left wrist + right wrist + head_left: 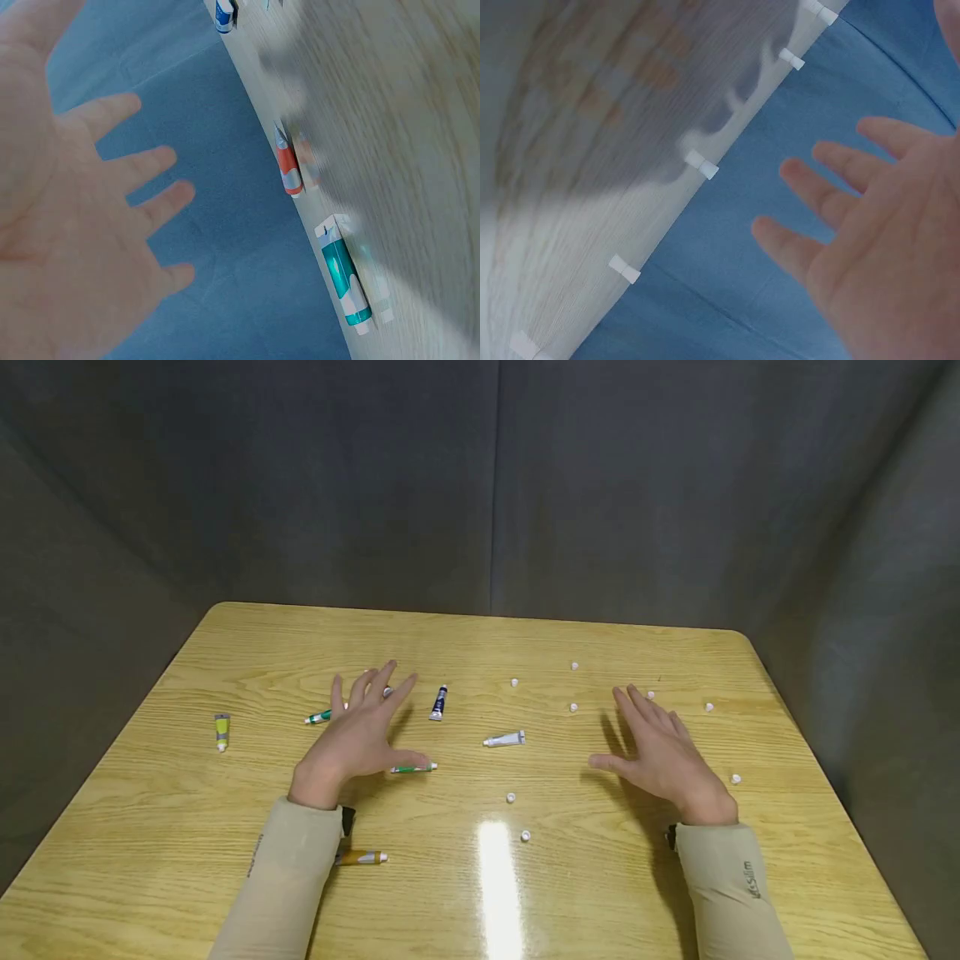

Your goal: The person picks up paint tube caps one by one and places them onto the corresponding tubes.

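My left hand (pixel 358 735) hovers over the left half of the table with its fingers spread, holding nothing. Around it lie small paint tubes: a green tube (pixel 318 717) at its outer side, another green tube (pixel 412 769) overlapped by the thumb, and a dark blue tube (pixel 438 702) beyond the fingers. A red tube (pixel 289 166) shows in the left wrist view, mostly hidden from the head view. My right hand (pixel 663 756), also empty with straight fingers, hovers on the right among small white caps, one cap (pixel 650 694) lying just past its fingertips.
A yellow-green tube (pixel 222 731) lies far left, an ochre tube (pixel 362 857) beside the left sleeve, and a white tube (pixel 505 739) mid-table. Several more caps are scattered, including a cap (pixel 525 836) near the front and a cap (pixel 736 779) at right. Dark curtains (pixel 360 485) surround the table.
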A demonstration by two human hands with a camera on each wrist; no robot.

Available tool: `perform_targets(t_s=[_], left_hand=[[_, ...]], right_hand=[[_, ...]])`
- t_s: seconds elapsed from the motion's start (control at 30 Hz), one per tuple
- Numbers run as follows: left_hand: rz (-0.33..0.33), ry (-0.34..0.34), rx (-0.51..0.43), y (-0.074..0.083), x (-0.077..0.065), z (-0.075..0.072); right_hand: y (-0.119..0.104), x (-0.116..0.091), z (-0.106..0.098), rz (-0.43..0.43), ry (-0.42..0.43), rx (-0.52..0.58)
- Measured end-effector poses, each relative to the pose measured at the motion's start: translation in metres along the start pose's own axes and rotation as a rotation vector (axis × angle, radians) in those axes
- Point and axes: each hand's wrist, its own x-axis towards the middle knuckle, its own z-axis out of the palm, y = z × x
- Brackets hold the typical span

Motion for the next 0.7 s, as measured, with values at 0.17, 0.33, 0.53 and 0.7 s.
perform_targets(t_s=[0.17,0.33,0.53,0.7], left_hand=[[0.03,-0.024,-0.061,-0.001,-0.001,0.001],[0.052,-0.041,-0.089,-0.001,-0.002,0.002],[0.06,-0.068,-0.076,0.0,-0.002,0.003],[0.059,-0.103,-0.06,0.002,-0.001,0.004]], right_hand=[[-0.003,0.002,0.001,-0.045,-0.012,0.023],[-0.006,0.004,0.003,-0.099,-0.008,0.055],[-0.011,0.004,0.004,-0.131,-0.047,0.131],[-0.015,0.003,0.007,-0.134,-0.098,0.214]])
